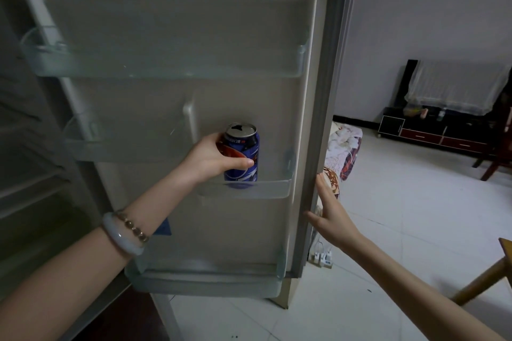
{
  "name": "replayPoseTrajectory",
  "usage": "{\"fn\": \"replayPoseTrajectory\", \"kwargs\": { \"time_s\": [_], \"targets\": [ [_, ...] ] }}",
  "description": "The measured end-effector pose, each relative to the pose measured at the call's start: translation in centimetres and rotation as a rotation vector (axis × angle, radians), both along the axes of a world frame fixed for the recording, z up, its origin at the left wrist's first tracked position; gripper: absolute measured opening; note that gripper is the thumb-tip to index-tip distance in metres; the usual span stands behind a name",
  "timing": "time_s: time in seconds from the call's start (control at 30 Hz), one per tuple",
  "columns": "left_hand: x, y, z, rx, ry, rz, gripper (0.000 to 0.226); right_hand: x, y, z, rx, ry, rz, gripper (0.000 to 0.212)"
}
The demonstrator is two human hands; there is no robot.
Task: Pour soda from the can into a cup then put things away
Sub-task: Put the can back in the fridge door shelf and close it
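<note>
A blue soda can [245, 147] with its top open stands upright in a small clear shelf [271, 188] on the inside of the open fridge door [249, 86]. My left hand [210, 159] grips the can around its middle, thumb across the front. My right hand [329, 210] has straight fingers resting against the outer edge of the door. No cup is in view.
Two more clear door shelves [166, 63] sit above and a bin at the door's bottom. The dark fridge interior [25, 147] lies to the left. A power strip [321, 257], bedding, a low TV cabinet [432, 130] and wooden furniture [487, 274] stand on the white tiled floor.
</note>
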State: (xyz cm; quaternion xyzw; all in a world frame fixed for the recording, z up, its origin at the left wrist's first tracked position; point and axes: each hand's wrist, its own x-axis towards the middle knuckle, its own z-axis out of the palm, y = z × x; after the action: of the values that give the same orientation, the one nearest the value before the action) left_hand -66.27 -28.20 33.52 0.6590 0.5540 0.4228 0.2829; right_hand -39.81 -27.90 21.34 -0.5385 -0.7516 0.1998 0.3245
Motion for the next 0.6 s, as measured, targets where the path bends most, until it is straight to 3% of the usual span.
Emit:
{"fn": "replayPoseTrajectory", "kwargs": {
  "time_s": [0.37, 0.43, 0.5, 0.6],
  "targets": [
    [0.0, -1.3, -0.2, -0.014, 0.100, 0.011, 0.040, 0.2, -0.5, 0.1, 0.018, -0.009, 0.010, 0.085],
    [-0.1, -2.4, -0.8, 0.034, 0.150, 0.097, 0.058, 0.1, -0.8, 0.3, 0.017, -0.005, 0.007, 0.084],
    [-0.1, -4.2, -1.3, 0.078, 0.192, 0.186, 0.089, 0.0, -1.0, 0.4, 0.015, -0.007, -0.001, 0.084],
    [0.3, -7.0, -2.3, 0.276, 0.375, 0.288, 0.092, -0.2, -1.5, 0.6, 0.012, -0.013, -0.015, 0.085]
  ]
}}
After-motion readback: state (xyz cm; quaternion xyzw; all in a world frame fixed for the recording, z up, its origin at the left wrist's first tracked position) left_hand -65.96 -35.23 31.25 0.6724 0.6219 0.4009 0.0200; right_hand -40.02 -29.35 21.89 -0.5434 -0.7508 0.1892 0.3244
